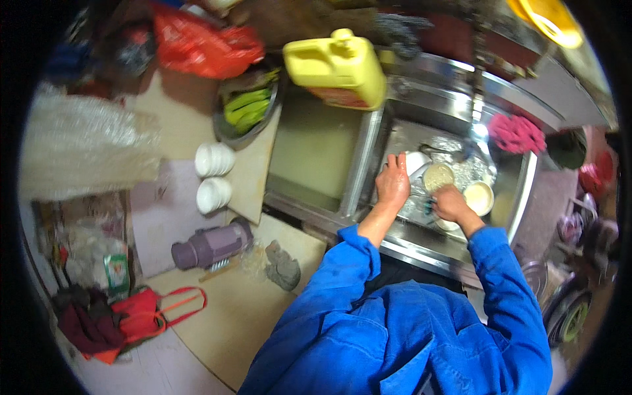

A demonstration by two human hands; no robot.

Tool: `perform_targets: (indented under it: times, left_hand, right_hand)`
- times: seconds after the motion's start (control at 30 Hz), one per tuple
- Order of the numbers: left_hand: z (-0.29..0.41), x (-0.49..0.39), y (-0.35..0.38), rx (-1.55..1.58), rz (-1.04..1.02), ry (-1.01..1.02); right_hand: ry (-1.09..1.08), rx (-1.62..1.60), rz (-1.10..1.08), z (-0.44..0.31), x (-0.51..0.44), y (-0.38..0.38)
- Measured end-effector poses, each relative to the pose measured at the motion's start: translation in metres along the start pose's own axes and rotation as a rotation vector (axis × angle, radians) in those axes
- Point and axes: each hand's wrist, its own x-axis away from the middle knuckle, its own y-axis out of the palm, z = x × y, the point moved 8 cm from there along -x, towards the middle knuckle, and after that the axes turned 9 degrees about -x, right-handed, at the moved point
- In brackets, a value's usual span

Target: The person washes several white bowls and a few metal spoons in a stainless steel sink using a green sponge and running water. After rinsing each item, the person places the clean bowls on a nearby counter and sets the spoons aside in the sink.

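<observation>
My left hand (393,183) grips the side of a tilted white bowl (417,162) inside the right basin of a steel sink (524,190). Curled and blurred, my right hand (450,203) is low over the same basin, with a small teal thing (429,206) at its fingers. Just beyond that hand sits a bowl of cloudy liquid (438,177). To its right is a second bowl (478,198) with pale liquid, and a third white bowl (447,225) shows partly beneath the right wrist. Water on the basin floor glints under the tap (477,106).
Cloudy water fills the left basin (316,153); a yellow jerrycan (340,69) stands at its back. Stacked white bowls (215,160), a purple vacuum flask (212,244) and a grey rag (283,266) are at left. A pink mesh scrubber (517,134) rests on the right rim.
</observation>
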Motion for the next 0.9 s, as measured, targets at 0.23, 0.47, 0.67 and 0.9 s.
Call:
perform_targets:
  times: [0.23, 0.47, 0.67, 0.9]
  left_hand:
    - [-0.336, 0.049, -0.154, 0.646, 0.552, -0.693]
    - [-0.709, 0.048, -0.242, 0.935, 0.684, -0.961]
    - [-0.771, 0.019, -0.229, 0.939, 0.591, -0.952]
    - [-0.654, 0.048, -0.273, 0.197, 0.758, -1.192]
  right_hand:
    - [0.974, -0.424, 0.252, 0.133, 0.097, 0.045]
    - [1.154, -0.259, 0.452, 0.143, 0.093, 0.044]
    - [1.162, -0.242, 0.358, 0.151, 0.039, 0.037]
    - [1.105, -0.312, 0.303, 0.19, 0.042, 0.074]
